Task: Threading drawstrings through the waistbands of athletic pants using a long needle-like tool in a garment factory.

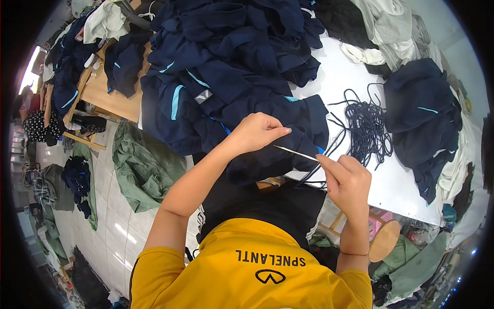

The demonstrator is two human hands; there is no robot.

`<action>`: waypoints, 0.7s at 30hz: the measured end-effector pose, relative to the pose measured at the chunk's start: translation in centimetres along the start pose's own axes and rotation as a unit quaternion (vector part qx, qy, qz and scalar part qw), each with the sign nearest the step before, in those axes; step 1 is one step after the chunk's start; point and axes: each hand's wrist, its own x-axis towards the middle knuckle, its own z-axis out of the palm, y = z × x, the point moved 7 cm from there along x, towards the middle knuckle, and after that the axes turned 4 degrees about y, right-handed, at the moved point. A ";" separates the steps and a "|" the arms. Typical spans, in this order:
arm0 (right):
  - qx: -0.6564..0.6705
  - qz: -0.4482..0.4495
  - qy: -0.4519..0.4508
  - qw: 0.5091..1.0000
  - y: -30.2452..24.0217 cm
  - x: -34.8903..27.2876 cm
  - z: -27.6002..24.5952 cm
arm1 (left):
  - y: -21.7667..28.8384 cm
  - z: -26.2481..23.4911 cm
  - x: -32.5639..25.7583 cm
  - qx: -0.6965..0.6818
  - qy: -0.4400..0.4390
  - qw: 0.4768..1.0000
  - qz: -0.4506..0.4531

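Observation:
A navy garment [296,121] with light-blue trim lies at the table's near edge, spilling toward my lap. My left hand [260,133] is closed on its cloth, thumb and fingertips pinched together. In my right hand [349,177], a thin pale metal rod [296,153] is pinched between thumb and forefinger. Its tip points left, at the cloth just below my left fingertips; whether it enters the cloth I cannot tell. To the right of the garment lies a tangled pile of dark navy cords [366,129]. Several strands trail from it toward my right hand.
A large heap of navy garments [221,46] covers the far part of the white table [406,193]. More navy clothing [424,118] lies at its right. A wooden table [126,98] and a green cloth [144,165] on the floor are at left. A round stool [385,239] stands at lower right.

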 end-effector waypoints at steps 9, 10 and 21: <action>0.118 -0.018 -0.120 0.986 0.3 -0.2 -0.4 | 2.1 2.1 -2.1 0.009 -0.092 0.994 0.059; 0.144 -0.014 -0.136 0.980 0.3 -0.1 -0.7 | 2.3 2.5 -2.5 0.004 -0.104 0.992 0.076; 0.176 0.068 -0.173 0.967 1.2 -0.5 -0.7 | 2.8 4.9 -3.7 -0.042 -0.138 0.986 0.089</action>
